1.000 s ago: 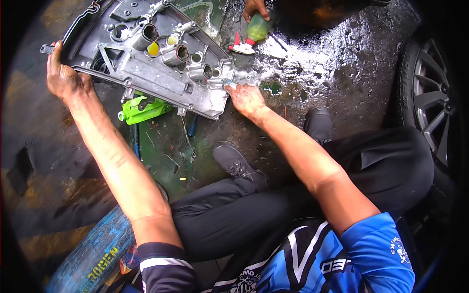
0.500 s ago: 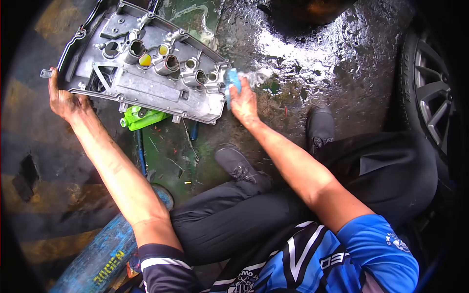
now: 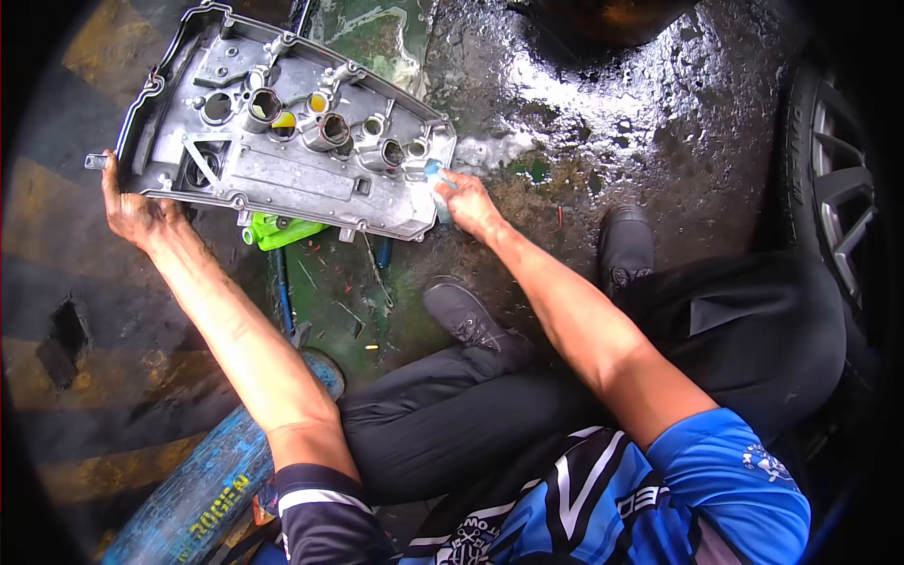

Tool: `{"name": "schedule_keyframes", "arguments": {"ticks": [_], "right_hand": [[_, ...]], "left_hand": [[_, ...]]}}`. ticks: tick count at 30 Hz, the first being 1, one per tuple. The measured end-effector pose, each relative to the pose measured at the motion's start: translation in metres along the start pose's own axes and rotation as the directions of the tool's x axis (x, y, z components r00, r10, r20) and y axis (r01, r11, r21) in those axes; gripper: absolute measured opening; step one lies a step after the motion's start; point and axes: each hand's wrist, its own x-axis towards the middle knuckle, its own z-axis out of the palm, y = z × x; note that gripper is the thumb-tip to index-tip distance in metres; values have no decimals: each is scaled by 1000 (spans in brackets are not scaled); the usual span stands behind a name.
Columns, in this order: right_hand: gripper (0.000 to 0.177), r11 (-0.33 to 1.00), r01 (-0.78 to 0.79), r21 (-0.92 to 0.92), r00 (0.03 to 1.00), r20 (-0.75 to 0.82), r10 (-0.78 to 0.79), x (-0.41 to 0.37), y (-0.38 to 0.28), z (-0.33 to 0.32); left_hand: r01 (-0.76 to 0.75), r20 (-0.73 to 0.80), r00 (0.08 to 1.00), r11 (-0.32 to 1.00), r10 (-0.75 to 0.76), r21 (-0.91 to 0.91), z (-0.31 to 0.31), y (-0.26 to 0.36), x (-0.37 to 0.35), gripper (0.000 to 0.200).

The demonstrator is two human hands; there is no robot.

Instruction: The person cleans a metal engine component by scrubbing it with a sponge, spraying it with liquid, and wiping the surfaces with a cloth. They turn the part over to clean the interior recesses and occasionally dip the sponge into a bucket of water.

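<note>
A silver metal engine valve cover (image 3: 292, 174), its hollow inner side facing me, is held up at a tilt over the floor. My left hand (image 3: 141, 212) grips its lower left corner, thumb up along the outer edge and the other fingers partly hidden beneath. At the right end of the cover, my right hand (image 3: 468, 204) pinches a light-blue, soft-looking cloth (image 3: 434, 169) against the corner. Most of that cloth is covered by the fingers. Round tubes and yellow-showing holes run across the middle of the cover.
Below the cover lie a bright green plastic part (image 3: 278, 232) and blue-handled tools (image 3: 283, 292). A blue cylinder (image 3: 202, 485) rests at lower left. A car wheel (image 3: 838, 179) stands at right. The floor (image 3: 565, 122) is wet and shiny, with a dark round object (image 3: 603, 24) at the top.
My right hand has shifted slightly left and down with the cloth, from the cover's right edge onto its corner. My left hand keeps its grip. The whole view has shifted slightly.
</note>
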Motion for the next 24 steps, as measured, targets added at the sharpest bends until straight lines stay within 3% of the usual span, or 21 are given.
{"name": "schedule_keyframes", "arguments": {"ticks": [1, 2, 5, 8, 9, 12, 13, 14, 15, 16, 18, 19, 20, 22, 23, 24], "right_hand": [[34, 991, 112, 80, 994, -2, -112, -5, -18, -9], [29, 948, -200, 249, 976, 136, 170, -4, -38, -17], [19, 870, -402, 286, 904, 276, 327, 16, -45, -28], [15, 566, -381, 731, 924, 290, 249, 10, -19, -30], [14, 438, -416, 797, 906, 326, 269, 10, -18, -30], [14, 506, -308, 806, 946, 205, 251, 1, 0, -37], [16, 565, -171, 808, 973, 49, 224, -4, 8, -39], [23, 769, -49, 638, 941, -228, 249, -1, 13, -36], [23, 942, -11, 336, 865, -469, 177, -2, 12, -35], [27, 999, -40, -10, 757, -653, 24, -4, 11, -30], [34, 964, 202, 174, 789, -612, -55, -8, 3, -8], [36, 976, 206, -68, 779, -592, -206, -16, -6, 0], [33, 976, 33, -217, 892, -435, -127, -22, -13, 8], [28, 905, 133, -405, 924, -280, -261, -33, -14, 23], [24, 928, 56, -368, 933, -312, -180, -36, -14, 25], [25, 904, 85, -420, 938, -273, -215, -36, -13, 20]], "left_hand": [[-3, 5, 1000, 1000, 3, 16, 0, 1, 2, 33], [3, 0, 1000, 1000, -3, 13, -1, 0, 1, 33], [21, -9, 1000, 1000, -21, 16, 2, 2, -1, 33], [-62, 20, 998, 998, 62, 32, -15, -10, 19, 34], [-84, 25, 996, 996, 83, 18, -17, -11, 19, 33], [-9, 58, 998, 1000, 11, -29, -22, -9, 21, 32], [-33, 45, 998, 999, 32, 5, -21, -8, 16, 33], [-55, 33, 998, 998, 54, 38, -19, -8, 11, 34], [-79, 25, 997, 995, 78, 65, -14, -7, 7, 35], [6, 26, 1000, 1000, -7, 20, -17, -6, 12, 36], [23, 48, 999, 1000, -23, 15, -18, -7, 12, 36], [-3, 52, 999, 1000, 2, 25, -20, -9, 12, 36], [-31, 57, 998, 999, 29, 35, -21, -10, 13, 36], [-68, 57, 996, 996, 65, 62, -15, -8, 7, 36], [-77, 51, 996, 994, 73, 79, -14, -7, 2, 36], [-84, 44, 996, 992, 80, 97, -11, -5, -1, 36]]}}
